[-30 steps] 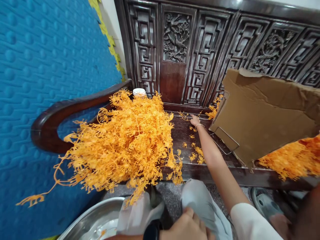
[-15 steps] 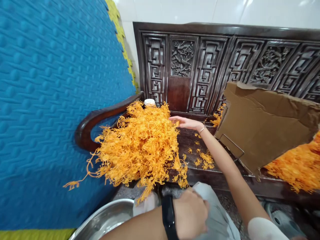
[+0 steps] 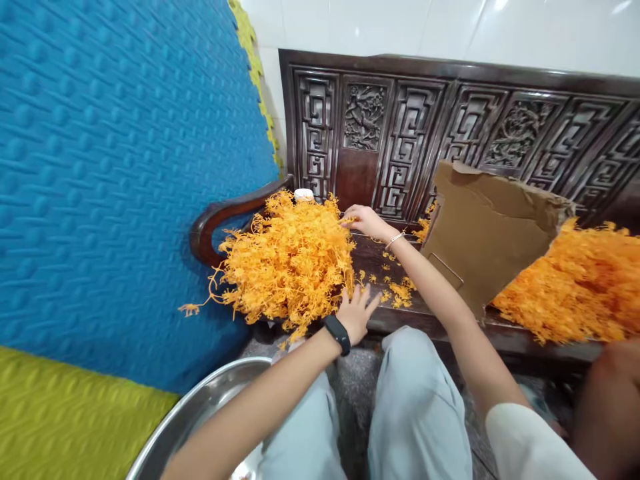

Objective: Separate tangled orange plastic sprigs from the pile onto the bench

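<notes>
A large heap of orange, branching artificial-flower sprigs (image 3: 293, 257) lies at the left end of the dark wooden bench (image 3: 370, 257). My left hand (image 3: 356, 313), wearing a black wristband, reaches to the heap's near right edge, palm down with fingers spread. At the heap's far right side is my right hand (image 3: 365, 221), with a thin bracelet on its wrist; its fingers are bent together around an orange sprig at the edge. Small loose orange pieces (image 3: 401, 292) are scattered on the seat to the right of my hands.
A cardboard sheet (image 3: 490, 233) stands on the bench, with another orange heap (image 3: 575, 287) beyond it. A metal basin (image 3: 200, 393) sits at lower left, beside blue foam matting (image 3: 125, 167). A white lid (image 3: 303, 195) shows behind the heap. Another person's limb (image 3: 613, 400) is at lower right.
My left hand has moved forward from above my lap to the heap's near edge, its fingers spreading. My right hand has bent its fingers at the heap's side. The view has shifted.
</notes>
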The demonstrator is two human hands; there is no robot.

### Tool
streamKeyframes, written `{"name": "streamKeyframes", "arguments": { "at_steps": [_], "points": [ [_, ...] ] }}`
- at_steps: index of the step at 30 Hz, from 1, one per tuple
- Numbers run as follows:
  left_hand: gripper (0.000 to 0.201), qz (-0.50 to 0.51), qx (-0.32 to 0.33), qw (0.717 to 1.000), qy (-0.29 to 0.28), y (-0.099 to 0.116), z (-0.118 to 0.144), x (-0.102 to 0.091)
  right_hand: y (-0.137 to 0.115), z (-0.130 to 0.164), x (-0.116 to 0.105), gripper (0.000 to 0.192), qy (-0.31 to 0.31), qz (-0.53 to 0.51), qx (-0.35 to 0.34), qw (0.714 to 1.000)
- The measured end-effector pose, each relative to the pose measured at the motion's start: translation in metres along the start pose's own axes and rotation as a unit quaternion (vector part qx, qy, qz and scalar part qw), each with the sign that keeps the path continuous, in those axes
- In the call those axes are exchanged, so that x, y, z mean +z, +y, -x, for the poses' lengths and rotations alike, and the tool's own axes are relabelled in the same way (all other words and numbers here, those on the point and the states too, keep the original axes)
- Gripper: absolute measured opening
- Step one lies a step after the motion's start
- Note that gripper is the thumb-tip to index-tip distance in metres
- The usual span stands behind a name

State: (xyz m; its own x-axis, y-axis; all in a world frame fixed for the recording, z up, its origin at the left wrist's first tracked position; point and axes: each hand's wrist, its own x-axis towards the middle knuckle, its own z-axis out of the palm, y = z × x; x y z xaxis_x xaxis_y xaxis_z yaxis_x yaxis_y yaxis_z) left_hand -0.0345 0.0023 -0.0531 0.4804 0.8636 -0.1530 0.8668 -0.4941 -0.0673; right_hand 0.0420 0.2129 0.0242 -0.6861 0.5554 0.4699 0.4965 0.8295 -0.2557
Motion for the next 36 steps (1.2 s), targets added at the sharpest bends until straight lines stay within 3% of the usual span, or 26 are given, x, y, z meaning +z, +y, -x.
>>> {"name": "streamKeyframes", "arguments": {
  "at_steps": [2, 6, 9, 13, 16, 21, 25, 30, 34, 36],
  "points": [
    [0.079, 0.001, -0.052, 0.998, 0.019, -0.002, -0.004, 0.003, -0.014, 0.001, -0.011, 0.024, 0.026, 0.026, -0.002, 0.999],
    [0.081, 0.024, -0.127, 0.991, -0.026, -0.008, -0.007, 0.009, -0.039, 0.002, -0.034, 0.026, 0.119, -0.006, 0.046, 0.992],
    [0.087, 0.049, -0.128, 0.991, -0.007, -0.015, -0.004, 0.011, -0.051, 0.0, -0.05, 0.029, 0.167, -0.116, 0.101, 0.974],
    [0.08, 0.038, -0.124, 0.991, 0.021, -0.024, 0.003, 0.013, -0.062, -0.006, -0.067, 0.029, 0.159, -0.26, 0.139, 0.942],
    [0.08, 0.031, -0.117, 0.992, 0.016, -0.03, 0.006, 0.013, -0.069, -0.01, -0.078, 0.028, 0.174, -0.317, 0.146, 0.921],
    [0.075, 0.011, -0.11, 0.993, 0.043, -0.038, 0.006, 0.011, -0.08, -0.018, -0.094, 0.03, 0.249, -0.381, 0.139, 0.88],
    [0.06, -0.011, -0.09, 0.99, 0.107, -0.038, 0.001, 0.003, -0.088, -0.031, -0.104, 0.036, 0.27, -0.416, 0.123, 0.859],
    [0.054, -0.039, -0.081, 0.977, 0.195, -0.036, -0.004, -0.007, -0.098, -0.052, -0.114, 0.043, 0.25, -0.444, 0.069, 0.857],
    [0.064, -0.062, -0.116, 0.931, 0.34, -0.041, -0.007, -0.011, -0.106, -0.064, -0.117, 0.042, 0.227, -0.456, 0.052, 0.859],
    [0.071, -0.047, -0.167, 0.913, 0.369, -0.045, -0.01, -0.008, -0.111, -0.067, -0.118, 0.043, 0.231, -0.456, 0.043, 0.858]
  ]
}}
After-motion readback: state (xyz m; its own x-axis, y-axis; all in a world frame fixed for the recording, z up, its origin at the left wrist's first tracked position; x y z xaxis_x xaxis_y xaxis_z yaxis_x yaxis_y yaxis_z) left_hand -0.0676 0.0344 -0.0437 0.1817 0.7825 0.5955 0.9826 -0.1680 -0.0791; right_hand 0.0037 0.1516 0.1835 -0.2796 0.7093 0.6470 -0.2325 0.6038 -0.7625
